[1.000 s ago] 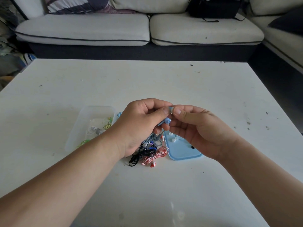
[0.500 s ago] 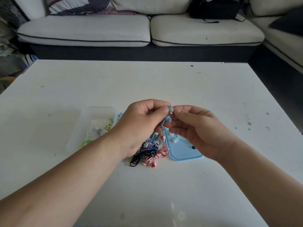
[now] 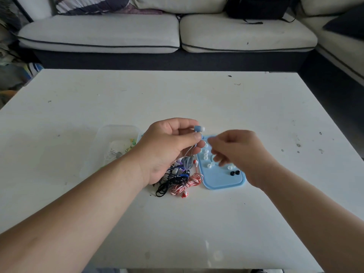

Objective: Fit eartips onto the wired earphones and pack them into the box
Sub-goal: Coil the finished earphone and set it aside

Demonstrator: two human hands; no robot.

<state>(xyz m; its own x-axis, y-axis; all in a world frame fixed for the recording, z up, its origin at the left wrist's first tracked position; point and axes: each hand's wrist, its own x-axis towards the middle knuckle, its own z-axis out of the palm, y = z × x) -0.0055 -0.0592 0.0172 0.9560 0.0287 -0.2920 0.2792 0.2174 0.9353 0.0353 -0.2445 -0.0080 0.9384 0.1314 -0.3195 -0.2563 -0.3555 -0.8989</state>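
My left hand (image 3: 169,146) pinches a blue earphone (image 3: 199,129) that wears a white eartip, its grey-blue cable hanging down below the fingers. My right hand (image 3: 234,152) is blurred, hovering over the blue lid (image 3: 220,180) with fingers loosely curled; I cannot see anything in it. Several white eartips (image 3: 205,154) and two black eartips (image 3: 235,173) lie on the lid. A heap of wired earphones (image 3: 181,180), black, blue and red-white striped, lies under my left hand. The clear plastic box (image 3: 116,142) stands to the left with earphones inside.
The white table (image 3: 197,99) has bare room all round the small cluster. A light sofa (image 3: 157,34) with a black bag (image 3: 258,6) stands behind the table's far edge.
My right hand has let go of the earbud and dropped to the right, over the blue lid. The left hand still holds the earphone, which now shows its white eartip.
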